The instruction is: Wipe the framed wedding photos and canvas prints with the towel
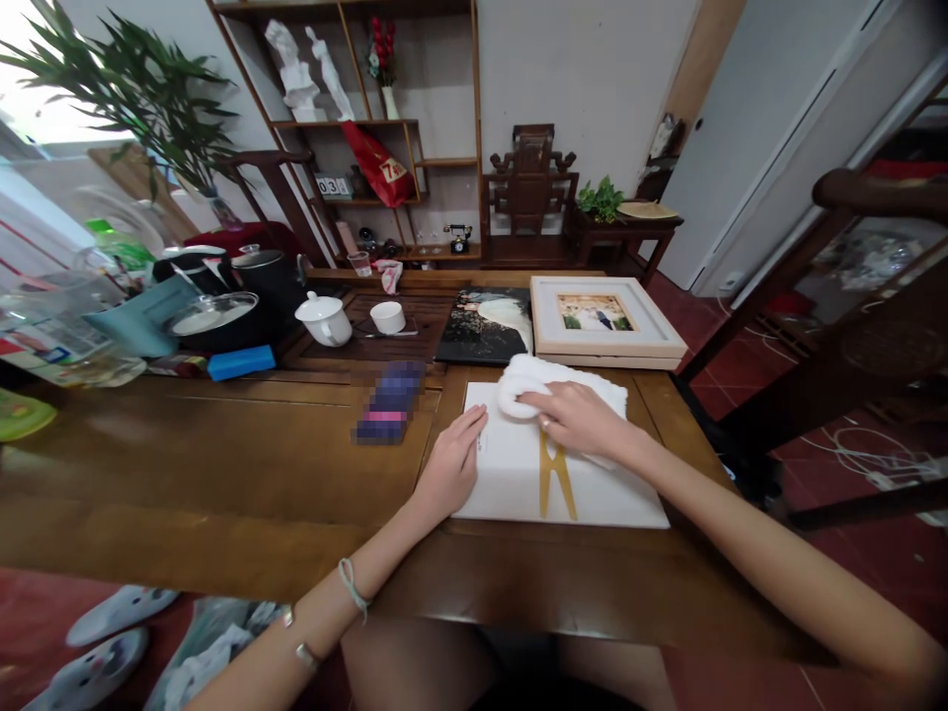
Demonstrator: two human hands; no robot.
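Note:
A white flat book or album (511,484) with a gold mark lies on the wooden table (222,464) in front of me. My left hand (451,464) rests flat on its left edge, fingers stretched out. My right hand (574,417) presses down on a white cloth (533,380) bunched on the album's far end, fingers curled over the cloth.
Beyond the album lie a framed photo (603,321) and a dark photo print (485,326). A white teapot (324,319) and cup (387,317) sit on a tea tray. Pots, a blue box (241,362) and clutter fill the left. Chairs stand right.

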